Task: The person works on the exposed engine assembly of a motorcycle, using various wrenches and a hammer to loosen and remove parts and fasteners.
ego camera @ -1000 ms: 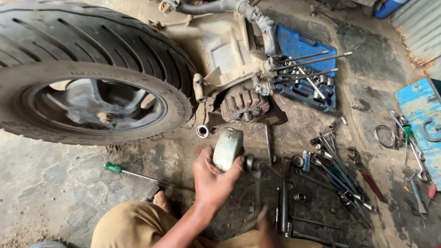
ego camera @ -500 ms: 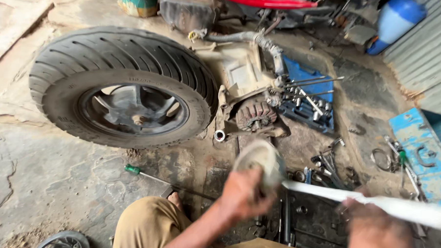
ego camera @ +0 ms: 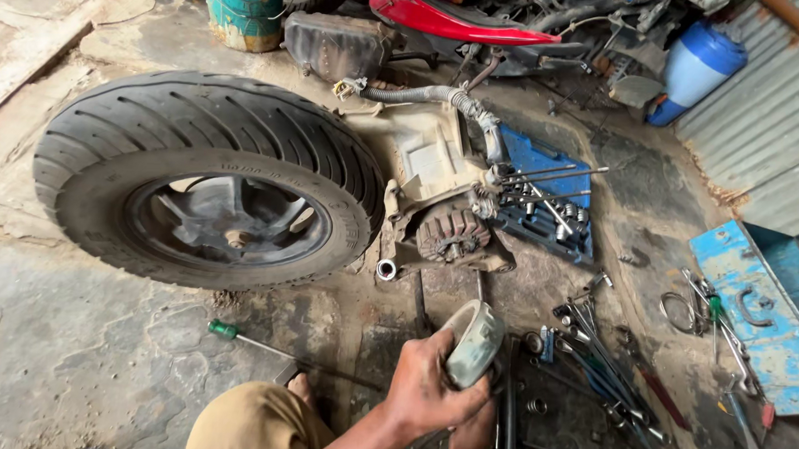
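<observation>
My left hand [ego camera: 425, 392] grips a grey round metal cup-shaped part [ego camera: 475, 342] and holds it on edge just above the oily floor. My right hand [ego camera: 473, 438] sits right under that part, mostly hidden by the left hand, and I cannot make out what it holds. A dark metal bar [ego camera: 508, 414] stands beside both hands. Just beyond them lies a scooter engine block [ego camera: 452, 228] with a ribbed round core exposed. It is joined to a big black rear tyre [ego camera: 197, 191] lying flat.
A green-handled screwdriver [ego camera: 236, 334] lies left of my knee [ego camera: 251, 423]. Several wrenches and sockets [ego camera: 607, 356] are scattered on the right, near an open blue toolbox [ego camera: 760, 299]. A blue tool tray [ego camera: 542, 194], a red scooter body [ego camera: 460, 14], a blue drum [ego camera: 702, 62] and a teal can [ego camera: 243, 11] stand behind.
The long whitish thing my right hand swung is gone from view. That hand has come in under the round part, which my left hand still holds.
</observation>
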